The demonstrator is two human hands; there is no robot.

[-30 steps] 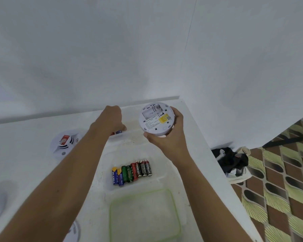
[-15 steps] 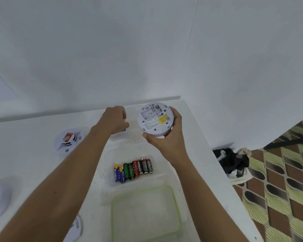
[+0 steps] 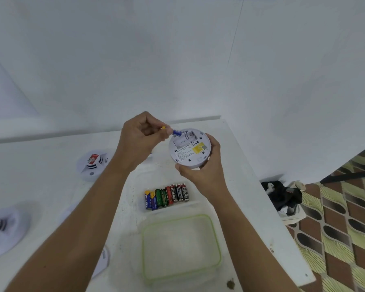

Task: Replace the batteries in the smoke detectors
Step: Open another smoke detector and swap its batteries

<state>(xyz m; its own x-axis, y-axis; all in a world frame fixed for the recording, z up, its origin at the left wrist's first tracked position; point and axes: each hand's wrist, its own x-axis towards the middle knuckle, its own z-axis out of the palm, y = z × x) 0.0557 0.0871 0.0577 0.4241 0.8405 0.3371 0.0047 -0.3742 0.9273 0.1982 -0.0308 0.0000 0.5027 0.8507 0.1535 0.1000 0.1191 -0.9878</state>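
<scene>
1. Head view, the left grip: a blue battery (image 3: pixel 176 132) with a yellow end is pinched between the thumb and fingertips of the left hand (image 3: pixel 139 135). The fingers are curled closely round it, and only its 2 ends show.

2. Head view, the right grip: a white smoke detector (image 3: pixel 189 148) is held from below and behind by the right hand (image 3: pixel 202 171), above the far right part of the white table (image 3: pixel 40 186). Its back is tilted up toward the camera, so the open battery compartment (image 3: pixel 187 137) is exposed. No battery can be made out inside it.

3. The relation that matters: the battery lies just left of the compartment, with its blue end touching or almost touching the detector's upper left rim. Its long axis is pointed right and slightly down, into the opening. The left hand is the nearer one, so seating the cell is judged to fall to it while the detector is steadied by the right. Which way the cell's polarity is turned cannot be told.

4. Supplies: a row of batteries (image 3: pixel 167 196) is laid side by side in a shallow clear tray below the hands, with a green-rimmed lid (image 3: pixel 180 245) nearer the camera.

5. Remaining work: 2 more detectors (image 3: pixel 92 163) (image 3: pixel 2 230) are seen on the table to the left, well apart from both hands.
</scene>
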